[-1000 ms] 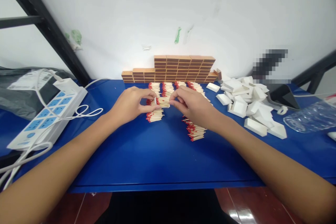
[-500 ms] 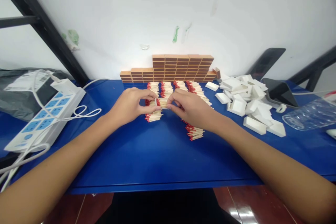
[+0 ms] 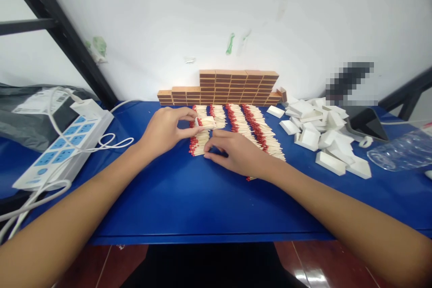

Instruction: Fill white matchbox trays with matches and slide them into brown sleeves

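A small white matchbox tray [image 3: 209,119] with some red-tipped matchsticks in it is pinched at its left end by my left hand [image 3: 168,129], just above the rows of matches. My right hand [image 3: 238,150] is lower and to the right, its thumb and forefinger closing on the tail ends of matchsticks [image 3: 198,147] at the near end of the leftmost row. Several rows of matchsticks [image 3: 251,119], red heads to the left, run back across the blue table [image 3: 162,198]. The right hand and wrist cover parts of the rows.
A stepped stack of brown matchboxes [image 3: 236,86] stands along the wall. On the right lie a heap of white trays [image 3: 317,121], a dark device [image 3: 366,123] and a clear plastic bottle [image 3: 398,148]. A power strip [image 3: 64,148] with white cables and a dark bag [image 3: 30,121] are on the left.
The right hand has come away from the tray and moved down to the near end of the left match row. The left hand has raised the tray slightly away from me.
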`<state>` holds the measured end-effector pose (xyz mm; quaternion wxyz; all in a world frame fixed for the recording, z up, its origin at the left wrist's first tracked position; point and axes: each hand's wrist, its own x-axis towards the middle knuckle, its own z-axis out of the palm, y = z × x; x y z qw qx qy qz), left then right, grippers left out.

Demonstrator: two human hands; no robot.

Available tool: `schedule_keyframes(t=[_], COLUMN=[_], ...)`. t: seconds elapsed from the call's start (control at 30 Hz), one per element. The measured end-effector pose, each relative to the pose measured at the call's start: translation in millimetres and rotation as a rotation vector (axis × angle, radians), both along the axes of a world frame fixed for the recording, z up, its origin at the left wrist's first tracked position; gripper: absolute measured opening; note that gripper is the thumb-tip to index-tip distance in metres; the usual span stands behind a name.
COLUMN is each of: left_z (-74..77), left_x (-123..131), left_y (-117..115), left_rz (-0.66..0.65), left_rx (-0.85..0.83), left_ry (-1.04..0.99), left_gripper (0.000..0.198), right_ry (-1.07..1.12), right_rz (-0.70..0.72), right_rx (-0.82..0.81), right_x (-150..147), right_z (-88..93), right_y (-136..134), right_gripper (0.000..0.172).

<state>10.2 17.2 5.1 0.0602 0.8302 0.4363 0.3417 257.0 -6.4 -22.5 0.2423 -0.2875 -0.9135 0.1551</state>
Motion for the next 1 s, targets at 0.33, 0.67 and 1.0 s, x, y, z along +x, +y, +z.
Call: schedule_keyframes(t=[0.33, 0.67, 1.0], left_z=[-1.3, -0.7, -0.3], left_x=[0, 1, 8], left_y=[1, 0, -7], left_rz=[0.0, -0.084, -0.102], left_rx=[-0.011, 0.036, 0.077], left_ry=[0.029, 0.109, 0.07], left_gripper=[0.027, 0.026, 0.033], right_ry=[-0.173, -0.047, -0.041], right_rz=[-0.059, -0.156, -0.254], right_rx=[-0.11, 0.119, 0.19], right_x=[-5, 15, 20], right_z=[8.1, 20.6, 16.6], right_y=[-6, 7, 15], right_gripper=[0.011, 0.01, 0.007])
